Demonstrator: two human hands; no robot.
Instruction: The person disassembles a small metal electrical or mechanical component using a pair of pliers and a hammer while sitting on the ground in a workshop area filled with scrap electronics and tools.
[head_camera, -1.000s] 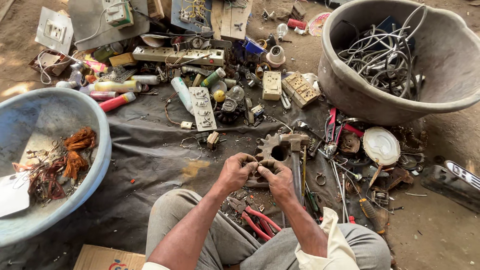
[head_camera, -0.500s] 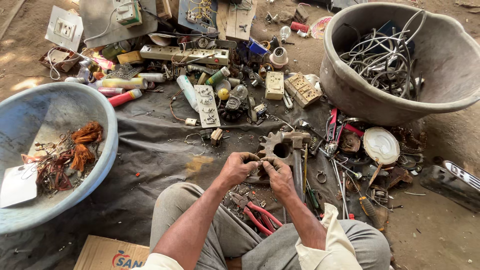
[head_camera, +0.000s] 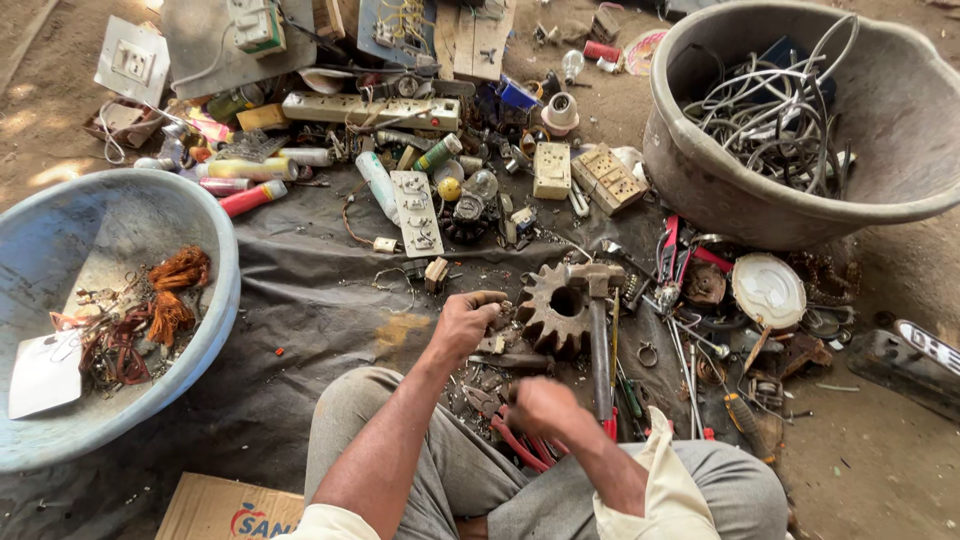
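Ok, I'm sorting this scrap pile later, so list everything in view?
rusty toothed metal gear: one, brown, centre of the dark ground sheet
steel hammer: one, grey, lying across the gear
large grey tub: one, top right, holding tangled wires
pale blue basin: one, left, holding copper wire scraps
white extension strip: one, top centre
red-handled pliers: one, by the knees
left hand: on small parts beside the gear
right hand: blurred, closed, contents unclear
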